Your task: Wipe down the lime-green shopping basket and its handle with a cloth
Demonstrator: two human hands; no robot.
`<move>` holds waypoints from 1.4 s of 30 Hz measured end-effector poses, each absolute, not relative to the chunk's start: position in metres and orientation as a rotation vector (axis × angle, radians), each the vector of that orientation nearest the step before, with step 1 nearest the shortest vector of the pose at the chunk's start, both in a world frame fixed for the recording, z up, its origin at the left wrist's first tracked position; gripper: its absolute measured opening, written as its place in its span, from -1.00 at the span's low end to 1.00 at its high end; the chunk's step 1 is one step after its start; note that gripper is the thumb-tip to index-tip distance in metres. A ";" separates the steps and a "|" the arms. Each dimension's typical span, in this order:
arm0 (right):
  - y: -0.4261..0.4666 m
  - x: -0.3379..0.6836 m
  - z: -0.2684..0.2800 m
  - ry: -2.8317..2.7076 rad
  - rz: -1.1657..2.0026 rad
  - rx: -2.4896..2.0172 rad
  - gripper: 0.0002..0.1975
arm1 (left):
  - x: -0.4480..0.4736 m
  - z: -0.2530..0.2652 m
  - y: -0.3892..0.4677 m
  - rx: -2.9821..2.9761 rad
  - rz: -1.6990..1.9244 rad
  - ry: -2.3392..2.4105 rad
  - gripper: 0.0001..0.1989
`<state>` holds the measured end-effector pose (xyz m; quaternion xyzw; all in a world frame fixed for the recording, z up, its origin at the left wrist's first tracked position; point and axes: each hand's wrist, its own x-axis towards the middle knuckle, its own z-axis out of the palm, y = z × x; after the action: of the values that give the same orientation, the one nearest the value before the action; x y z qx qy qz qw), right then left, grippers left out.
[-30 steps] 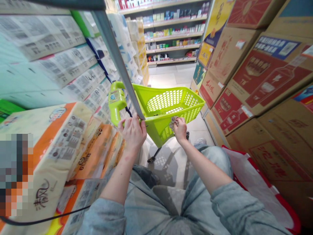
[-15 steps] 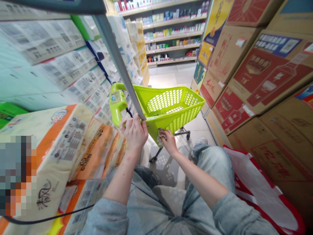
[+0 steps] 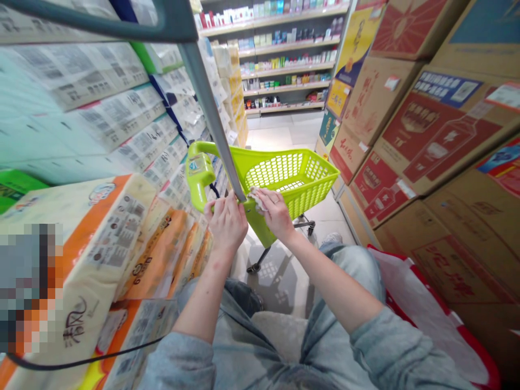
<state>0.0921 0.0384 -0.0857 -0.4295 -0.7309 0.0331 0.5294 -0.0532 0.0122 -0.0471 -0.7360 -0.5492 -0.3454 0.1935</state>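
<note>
Right hand [image 3: 280, 214]: the fingers were pinched together on a crumpled cloth [image 3: 257, 197], pressed to the cart's near rim. Left hand [image 3: 227, 219]: the fingers were curled over the cart's edge at the foot of a grey post [image 3: 215, 119]; how firmly they gripped could not be determined. The green cart [image 3: 263, 230] stood directly under and beyond both sets of fingers.

Handling: the cloth was judged light, soft and not fragile, best held bunched in the fingertips. The cart was judged stiff, smooth and prone to roll on its casters; the rim and post foot offered the surest hold.

Obstructions: the post rose just beside the left fingers, limiting sideways travel. Tissue packs [image 3: 158, 254] lay near, left of the left fingers. A red-trimmed bag [image 3: 430, 309] and cartons [image 3: 442, 130] stood right of the right fingers. Stocked shelves [image 3: 284, 89] stood well beyond the fingertips.
</note>
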 end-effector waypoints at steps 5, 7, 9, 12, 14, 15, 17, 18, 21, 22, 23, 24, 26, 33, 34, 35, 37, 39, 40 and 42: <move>0.062 0.144 -0.110 -1.754 0.020 -1.216 -0.63 | -0.063 -0.040 0.012 -2.110 -0.861 -1.485 -0.56; 0.069 0.166 -0.117 -1.764 0.007 -1.301 -0.63 | -0.071 -0.033 0.012 -2.178 -0.787 -1.449 -0.57; 0.076 0.182 -0.121 -1.795 0.001 -1.354 -0.63 | -0.079 -0.024 0.013 -2.243 -0.706 -1.411 -0.57; 0.082 0.190 -0.123 -1.823 -0.001 -1.395 -0.64 | -0.089 -0.012 0.017 -2.287 -0.590 -1.406 -0.60; 0.084 0.188 -0.122 -1.802 -0.001 -1.421 -0.65 | -0.091 -0.008 0.019 -2.288 -0.524 -1.415 -0.61; 0.084 0.186 -0.121 -1.777 0.001 -1.439 -0.66 | -0.091 -0.007 0.019 -2.283 -0.493 -1.418 -0.62; 0.083 0.178 -0.118 -1.716 0.012 -1.475 -0.67 | -0.088 -0.006 0.019 -2.267 -0.451 -1.425 -0.61; 0.082 0.172 -0.115 -1.691 0.023 -1.487 -0.68 | -0.086 -0.007 0.018 -2.256 -0.446 -1.431 -0.61; 0.073 0.148 -0.106 -1.664 0.079 -1.451 -0.68 | -0.081 -0.007 0.016 -2.237 -0.468 -1.449 -0.58; 0.069 0.138 -0.102 -1.661 0.101 -1.413 -0.67 | -0.080 -0.007 0.016 -2.237 -0.477 -1.451 -0.58; 0.065 0.128 -0.097 -1.652 0.124 -1.373 -0.67 | -0.079 -0.007 0.016 -2.237 -0.485 -1.451 -0.57; 0.060 0.117 -0.093 -1.634 0.150 -1.329 -0.67 | -0.078 -0.007 0.016 -2.239 -0.492 -1.452 -0.56; 0.050 0.097 -0.083 -1.610 0.196 -1.246 -0.64 | -0.077 -0.008 0.016 -2.247 -0.510 -1.460 -0.56; 0.019 0.069 -0.069 -1.699 0.248 -1.013 -0.58 | -0.079 -0.001 0.014 -2.296 -0.496 -1.473 -0.56; 0.019 0.071 -0.072 -1.722 0.235 -0.990 -0.57 | -0.081 0.002 0.015 -2.311 -0.469 -1.478 -0.57; 0.019 0.075 -0.076 -1.740 0.223 -0.976 -0.56 | -0.084 0.005 0.017 -2.330 -0.437 -1.488 -0.58; 0.021 0.084 -0.085 -1.751 0.205 -0.983 -0.55 | -0.089 0.011 0.022 -2.374 -0.371 -1.514 -0.61; 0.022 0.091 -0.093 -1.717 0.199 -1.036 -0.54 | -0.093 0.014 0.028 -2.398 -0.330 -1.539 -0.62; 0.021 0.093 -0.096 -1.688 0.206 -1.069 -0.54 | -0.093 0.015 0.030 -2.393 -0.323 -1.549 -0.63; 0.013 0.092 -0.100 -1.620 0.234 -1.139 -0.50 | -0.092 0.013 0.034 -2.358 -0.331 -1.562 -0.64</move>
<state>0.0923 0.0134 -0.1004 -0.4797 -0.6824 0.0986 0.5427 -0.0921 0.0337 0.0127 -0.8191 -0.5426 -0.1150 0.1462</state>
